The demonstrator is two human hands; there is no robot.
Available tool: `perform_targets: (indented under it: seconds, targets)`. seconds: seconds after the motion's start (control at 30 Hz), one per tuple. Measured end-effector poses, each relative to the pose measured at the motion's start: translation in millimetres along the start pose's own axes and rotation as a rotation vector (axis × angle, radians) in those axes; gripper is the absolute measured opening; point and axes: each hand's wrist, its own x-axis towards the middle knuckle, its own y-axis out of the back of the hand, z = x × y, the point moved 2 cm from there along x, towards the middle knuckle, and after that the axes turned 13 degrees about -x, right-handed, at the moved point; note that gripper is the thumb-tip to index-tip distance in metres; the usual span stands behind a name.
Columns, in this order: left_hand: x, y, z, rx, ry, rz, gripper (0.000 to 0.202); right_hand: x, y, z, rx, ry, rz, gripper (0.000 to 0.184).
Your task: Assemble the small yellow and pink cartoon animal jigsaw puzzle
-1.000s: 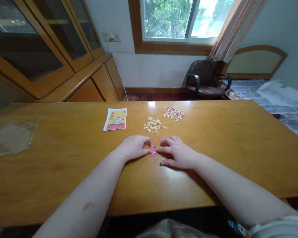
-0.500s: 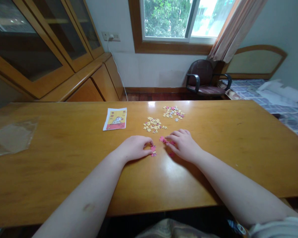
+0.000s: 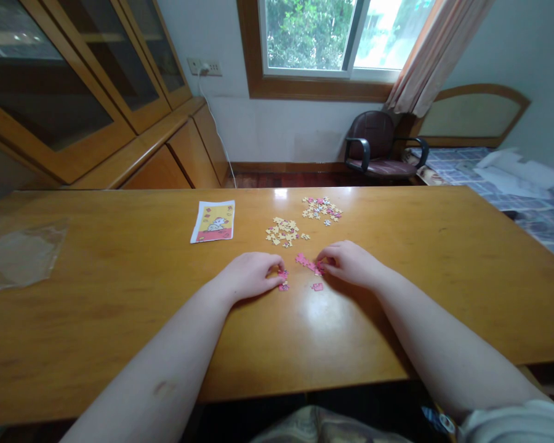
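On the wooden table, my left hand (image 3: 255, 275) has its thumb and fingers closed at a small column of pink puzzle pieces (image 3: 283, 287), partly covered by the fingertips. Across from it, my right hand (image 3: 348, 261) pinches at the lower right end of a slanting row of pink puzzle pieces (image 3: 305, 262). One separate pink puzzle piece (image 3: 318, 287) lies just below that row. Beyond the hands are a pile of mostly yellow puzzle pieces (image 3: 282, 231) and a mixed pile of yellow, white and pink pieces (image 3: 322, 209).
A picture card (image 3: 213, 221) with a white animal on yellow and pink lies left of the piles. A clear plastic bag (image 3: 25, 253) rests at the table's far left. Past the table (image 3: 133, 246) stand a chair (image 3: 373, 144), a bed (image 3: 471, 166) and a cabinet (image 3: 161, 154).
My right hand has shifted right along the pink row, uncovering more of it and the separate pink piece below. My left hand stays almost where it was.
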Motion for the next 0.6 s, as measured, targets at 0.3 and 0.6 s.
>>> perform_targets:
  seconds: [0.3,0.6]
  targets:
    - [0,-7.5,10,0.022,-0.074,-0.022,0.019,1,-6,6,0.132,0.085,-0.083,0.025]
    - [0,-6.1,4,0.007,-0.068,-0.016,0.02,0,0,10,0.051,-0.017,-0.07,0.023]
